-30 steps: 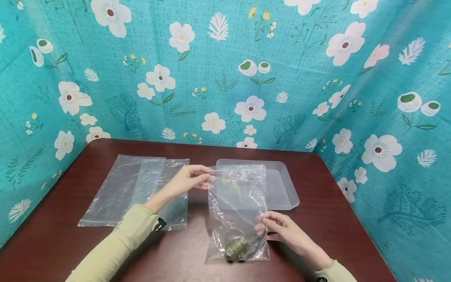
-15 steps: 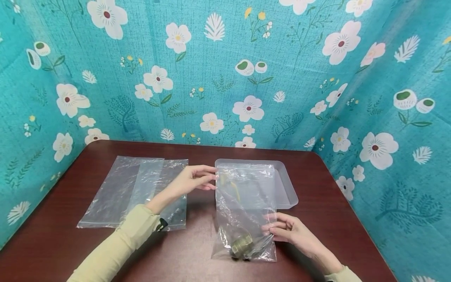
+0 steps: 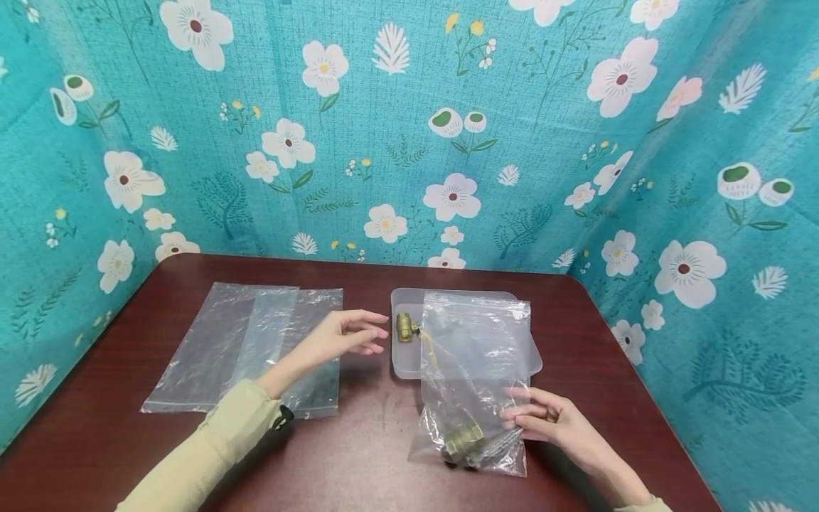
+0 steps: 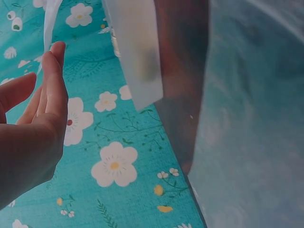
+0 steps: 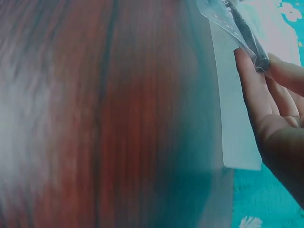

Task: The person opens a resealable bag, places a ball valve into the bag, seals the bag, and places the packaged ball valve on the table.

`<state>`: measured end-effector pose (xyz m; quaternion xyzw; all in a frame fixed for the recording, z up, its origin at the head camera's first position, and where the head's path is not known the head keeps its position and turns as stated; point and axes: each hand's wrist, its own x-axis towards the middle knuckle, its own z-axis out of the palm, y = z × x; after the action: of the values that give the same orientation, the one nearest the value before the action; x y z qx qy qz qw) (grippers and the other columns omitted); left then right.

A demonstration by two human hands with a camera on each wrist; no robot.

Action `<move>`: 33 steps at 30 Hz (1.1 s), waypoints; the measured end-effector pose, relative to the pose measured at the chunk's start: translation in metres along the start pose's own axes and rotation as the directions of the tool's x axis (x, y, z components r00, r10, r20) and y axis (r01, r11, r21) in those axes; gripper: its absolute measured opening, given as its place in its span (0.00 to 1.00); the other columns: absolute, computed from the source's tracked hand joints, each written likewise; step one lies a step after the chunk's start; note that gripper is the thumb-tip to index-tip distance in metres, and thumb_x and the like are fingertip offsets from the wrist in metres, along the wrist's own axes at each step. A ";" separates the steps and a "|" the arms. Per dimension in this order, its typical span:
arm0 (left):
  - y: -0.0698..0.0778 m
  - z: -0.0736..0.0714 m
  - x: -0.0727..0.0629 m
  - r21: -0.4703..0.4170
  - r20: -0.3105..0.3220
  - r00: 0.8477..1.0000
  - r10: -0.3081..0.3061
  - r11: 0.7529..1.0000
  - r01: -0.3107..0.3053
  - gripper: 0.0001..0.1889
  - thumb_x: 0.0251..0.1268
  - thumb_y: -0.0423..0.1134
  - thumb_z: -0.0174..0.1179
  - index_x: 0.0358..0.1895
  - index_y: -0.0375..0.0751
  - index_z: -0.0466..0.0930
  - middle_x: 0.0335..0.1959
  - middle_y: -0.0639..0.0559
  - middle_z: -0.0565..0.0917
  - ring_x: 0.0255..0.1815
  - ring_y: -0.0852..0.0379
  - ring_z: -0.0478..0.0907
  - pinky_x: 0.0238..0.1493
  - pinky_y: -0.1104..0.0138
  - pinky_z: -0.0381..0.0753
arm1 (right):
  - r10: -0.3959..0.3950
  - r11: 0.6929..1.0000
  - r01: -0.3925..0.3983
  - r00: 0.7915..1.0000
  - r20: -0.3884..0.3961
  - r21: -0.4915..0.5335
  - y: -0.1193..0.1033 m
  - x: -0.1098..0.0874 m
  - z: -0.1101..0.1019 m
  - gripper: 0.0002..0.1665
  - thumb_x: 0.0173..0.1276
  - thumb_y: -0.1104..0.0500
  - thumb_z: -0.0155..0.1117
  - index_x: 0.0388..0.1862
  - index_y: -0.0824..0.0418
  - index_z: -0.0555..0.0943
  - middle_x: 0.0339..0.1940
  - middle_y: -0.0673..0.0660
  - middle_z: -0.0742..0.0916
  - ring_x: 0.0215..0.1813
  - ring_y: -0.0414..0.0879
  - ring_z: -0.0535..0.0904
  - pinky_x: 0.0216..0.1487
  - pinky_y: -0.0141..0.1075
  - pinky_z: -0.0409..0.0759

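Note:
My right hand (image 3: 566,430) pinches the right edge of a clear zip-lock bag (image 3: 476,355). Low inside the bag lies a brass ball valve (image 3: 463,442), blurred by the plastic. In the right wrist view, thumb and fingers pinch the plastic around a dark, slim part (image 5: 249,35), which looks like the valve's handle. My left hand (image 3: 342,334) is apart from the bag, fingers extended and holding nothing, just left of a clear plastic tray (image 3: 407,371). Another brass valve (image 3: 404,327) with a yellow handle sits in that tray, its handle behind the bag.
Two flat clear bags (image 3: 217,341) overlap on the left of the dark red table (image 3: 358,462), partly beneath my left forearm. The bag in my right hand covers much of the tray. A teal floral curtain (image 3: 358,178) stands behind the table and along its sides.
My left hand has let go of the bag's top corner. The right hand has carried the bag to the right, uncovering the brass valve in the tray.

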<state>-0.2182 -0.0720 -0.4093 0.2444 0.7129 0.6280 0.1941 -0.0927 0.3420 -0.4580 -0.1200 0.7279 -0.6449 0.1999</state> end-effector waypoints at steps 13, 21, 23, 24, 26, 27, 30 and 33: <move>-0.017 -0.018 -0.030 0.031 -0.006 0.999 -0.033 0.999 0.033 0.21 0.73 0.32 0.55 0.64 0.25 0.71 0.54 0.24 0.81 0.48 0.36 0.86 0.51 0.50 0.84 | 0.033 0.999 -0.033 0.999 -0.023 0.000 0.001 -0.016 -0.027 0.27 0.75 0.67 0.53 0.71 0.59 0.69 0.52 0.49 0.90 0.54 0.39 0.86 0.52 0.35 0.85; -0.029 -0.030 -0.047 0.072 -0.031 0.999 -0.025 0.997 0.027 0.20 0.72 0.31 0.56 0.61 0.21 0.72 0.51 0.20 0.80 0.44 0.37 0.87 0.48 0.51 0.86 | 0.015 1.000 -0.015 1.000 -0.017 0.021 0.001 -0.028 -0.046 0.26 0.76 0.69 0.49 0.71 0.57 0.70 0.53 0.50 0.89 0.55 0.39 0.86 0.52 0.35 0.85; -0.031 -0.032 -0.050 0.076 -0.032 0.999 -0.030 0.997 0.032 0.20 0.72 0.31 0.56 0.61 0.20 0.72 0.51 0.20 0.80 0.44 0.38 0.87 0.48 0.52 0.86 | 0.026 1.000 -0.025 0.999 -0.025 0.016 0.001 -0.031 -0.052 0.26 0.76 0.69 0.49 0.70 0.57 0.70 0.53 0.49 0.89 0.55 0.38 0.86 0.52 0.34 0.85; -0.032 -0.032 -0.052 0.075 -0.031 0.999 -0.032 0.997 0.034 0.20 0.72 0.31 0.56 0.61 0.19 0.72 0.51 0.20 0.81 0.45 0.38 0.87 0.48 0.52 0.86 | 0.024 1.000 -0.024 0.999 -0.027 0.014 0.002 -0.033 -0.055 0.26 0.77 0.69 0.49 0.71 0.57 0.70 0.53 0.49 0.89 0.55 0.38 0.86 0.52 0.34 0.85; -0.033 -0.034 -0.054 0.074 -0.023 0.999 -0.033 0.997 0.035 0.20 0.72 0.30 0.55 0.61 0.18 0.71 0.51 0.20 0.80 0.45 0.39 0.87 0.49 0.52 0.86 | 0.026 1.000 -0.025 0.999 -0.035 0.008 0.002 -0.036 -0.061 0.26 0.77 0.69 0.48 0.71 0.57 0.69 0.53 0.49 0.89 0.55 0.38 0.86 0.52 0.34 0.85; -0.034 -0.035 -0.054 0.075 -0.022 0.999 -0.035 0.997 0.037 0.20 0.72 0.30 0.55 0.60 0.18 0.71 0.51 0.20 0.80 0.45 0.39 0.87 0.49 0.52 0.86 | 0.029 1.000 -0.029 0.999 -0.040 0.009 0.003 -0.037 -0.063 0.26 0.77 0.69 0.48 0.71 0.56 0.70 0.53 0.49 0.89 0.55 0.38 0.86 0.52 0.34 0.85; -0.036 -0.036 -0.056 0.077 -0.014 0.999 -0.033 0.996 0.034 0.20 0.72 0.30 0.55 0.60 0.17 0.71 0.50 0.19 0.80 0.45 0.39 0.87 0.49 0.52 0.85 | 0.047 0.999 -0.047 0.997 -0.058 0.008 0.003 -0.040 -0.071 0.26 0.77 0.69 0.48 0.69 0.52 0.72 0.53 0.47 0.89 0.55 0.37 0.85 0.51 0.34 0.86; -0.038 -0.037 -0.057 0.079 -0.016 0.999 -0.038 0.996 0.040 0.20 0.71 0.30 0.56 0.60 0.18 0.71 0.50 0.20 0.81 0.45 0.39 0.87 0.48 0.52 0.86 | 0.067 0.998 -0.066 0.995 -0.071 0.014 0.004 -0.043 -0.079 0.26 0.77 0.68 0.48 0.66 0.45 0.74 0.53 0.45 0.89 0.55 0.36 0.85 0.51 0.33 0.86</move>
<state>-0.1977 -0.1388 -0.4432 0.2333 0.7432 0.5972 0.1912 -0.0894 0.4316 -0.4489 -0.0714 0.7344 -0.6458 0.1960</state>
